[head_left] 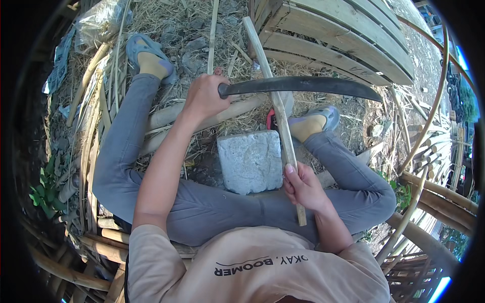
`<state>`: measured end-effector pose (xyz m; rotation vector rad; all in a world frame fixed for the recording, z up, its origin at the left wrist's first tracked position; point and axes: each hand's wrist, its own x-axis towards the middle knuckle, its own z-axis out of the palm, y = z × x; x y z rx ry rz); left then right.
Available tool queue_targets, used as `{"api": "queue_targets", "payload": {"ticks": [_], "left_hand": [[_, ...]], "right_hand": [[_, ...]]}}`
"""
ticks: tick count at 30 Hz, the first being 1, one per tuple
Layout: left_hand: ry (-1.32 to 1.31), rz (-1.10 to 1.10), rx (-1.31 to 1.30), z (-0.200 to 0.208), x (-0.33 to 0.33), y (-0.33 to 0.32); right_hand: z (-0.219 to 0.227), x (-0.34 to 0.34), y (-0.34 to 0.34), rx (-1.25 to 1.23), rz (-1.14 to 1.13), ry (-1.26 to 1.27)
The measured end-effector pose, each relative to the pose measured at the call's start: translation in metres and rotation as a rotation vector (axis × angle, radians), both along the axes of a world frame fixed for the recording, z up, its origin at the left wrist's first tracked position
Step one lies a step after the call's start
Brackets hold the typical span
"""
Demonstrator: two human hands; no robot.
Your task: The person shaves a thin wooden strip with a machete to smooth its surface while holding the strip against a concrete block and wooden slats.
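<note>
My left hand (207, 97) is closed round the handle of a machete, whose dark curved blade (313, 86) reaches out to the right. The blade crosses over a long, pale wooden or bamboo strip (282, 118); whether they touch I cannot tell. Near its lower end, my right hand (304, 187) grips the strip, thumb on top. It slants away from me past the right side of a rough grey stone block (250, 161) between my legs. Something red (271, 119) shows partly behind the strip, just beyond the block.
A slatted wooden crate (333, 43) stands at the far right. Bamboo poles (166, 116) lie across the straw-covered ground beyond the block. Another thin strip (212, 38) stretches away past my left hand. Cut bamboo pieces (432, 151) are piled at right, and a clear plastic bag (101, 22) lies far left.
</note>
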<state>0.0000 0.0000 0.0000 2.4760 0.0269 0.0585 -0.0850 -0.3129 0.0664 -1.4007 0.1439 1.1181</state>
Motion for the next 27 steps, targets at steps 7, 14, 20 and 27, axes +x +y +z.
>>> {"api": "queue_targets", "payload": {"ticks": [7,14,20,27], "left_hand": [[-0.063,0.247,-0.009,-0.007,0.009,0.037],[-0.024,0.289,-0.066,-0.009,0.003,0.054],[-0.052,0.013,-0.048,-0.011,0.002,0.006],[-0.075,0.049,-0.011,-0.014,0.003,0.013]], "right_hand": [[0.004,-0.005,-0.001,-0.052,0.181,-0.16],[-0.003,-0.014,0.009,-0.062,0.167,-0.194],[-0.002,-0.001,0.007,-0.087,0.019,-0.112],[-0.005,-0.002,-0.001,-0.124,0.11,-0.202]]}}
